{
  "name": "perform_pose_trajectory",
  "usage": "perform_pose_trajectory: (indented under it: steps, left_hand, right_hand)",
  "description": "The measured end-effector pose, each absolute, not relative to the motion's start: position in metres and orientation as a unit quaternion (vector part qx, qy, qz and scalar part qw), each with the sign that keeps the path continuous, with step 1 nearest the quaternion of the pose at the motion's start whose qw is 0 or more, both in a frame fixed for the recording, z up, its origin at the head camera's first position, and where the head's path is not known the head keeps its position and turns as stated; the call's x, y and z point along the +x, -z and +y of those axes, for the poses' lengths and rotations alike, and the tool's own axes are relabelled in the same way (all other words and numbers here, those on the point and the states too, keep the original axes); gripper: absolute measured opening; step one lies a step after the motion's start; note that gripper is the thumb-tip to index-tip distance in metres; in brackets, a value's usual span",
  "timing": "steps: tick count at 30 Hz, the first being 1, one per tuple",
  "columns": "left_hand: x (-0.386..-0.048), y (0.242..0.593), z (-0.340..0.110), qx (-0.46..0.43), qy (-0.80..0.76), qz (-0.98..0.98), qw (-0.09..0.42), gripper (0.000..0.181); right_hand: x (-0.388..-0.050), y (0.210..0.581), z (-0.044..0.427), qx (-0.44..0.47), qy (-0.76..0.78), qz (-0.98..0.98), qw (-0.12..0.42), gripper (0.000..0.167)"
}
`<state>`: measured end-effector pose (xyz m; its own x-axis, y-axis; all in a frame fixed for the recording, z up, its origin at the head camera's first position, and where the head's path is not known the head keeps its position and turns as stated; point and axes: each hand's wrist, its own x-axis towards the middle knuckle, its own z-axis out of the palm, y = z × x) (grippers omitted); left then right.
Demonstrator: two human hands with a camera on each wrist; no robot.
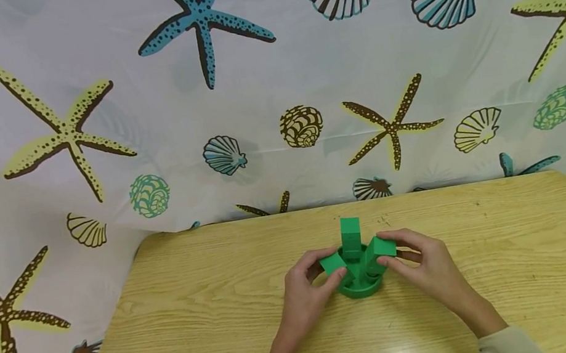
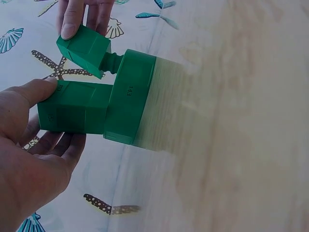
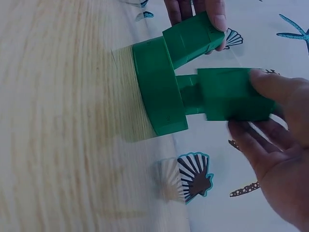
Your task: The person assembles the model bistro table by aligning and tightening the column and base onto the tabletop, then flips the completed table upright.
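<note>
A round green base (image 1: pixel 361 291) rests on the wooden table with several green square-sided blocks standing in it. My left hand (image 1: pixel 304 288) pinches the left block (image 1: pixel 333 263) between thumb and fingers. In the left wrist view this block (image 2: pixel 72 107) meets the base with no gap showing. On the other side my right hand (image 1: pixel 433 267) grips the right block (image 1: pixel 382 247), which leans outward. A narrower neck (image 3: pixel 189 94) shows between that block and the base in the right wrist view. Behind them stands a rear block (image 1: pixel 351 234), touched by neither hand.
The light wooden table (image 1: pixel 197 334) spreads out on both sides of the base. A white cloth (image 1: pixel 273 184) printed with starfish and shells hangs behind its far edge and along the sides.
</note>
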<state>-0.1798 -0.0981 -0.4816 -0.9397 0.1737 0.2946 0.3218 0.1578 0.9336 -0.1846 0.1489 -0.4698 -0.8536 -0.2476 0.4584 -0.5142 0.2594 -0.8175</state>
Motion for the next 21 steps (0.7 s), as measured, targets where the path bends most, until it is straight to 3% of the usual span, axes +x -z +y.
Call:
perform_pose_trajectory:
  steps: [14,21]
  left_hand:
    - [-0.1791,0.4767,-0.0969,-0.164,0.626,-0.760,0.061,0.037]
    - [-0.1794,0.4793,-0.0980,-0.163,0.628,-0.759,0.061,0.037]
  right_hand:
    - [-0.1845,0.4735,0.1512,0.238,-0.552,-0.792,0.102,0.041]
    - [-0.1846,0.4724,0.1561,0.242,-0.551,-0.796,0.061,0.037]
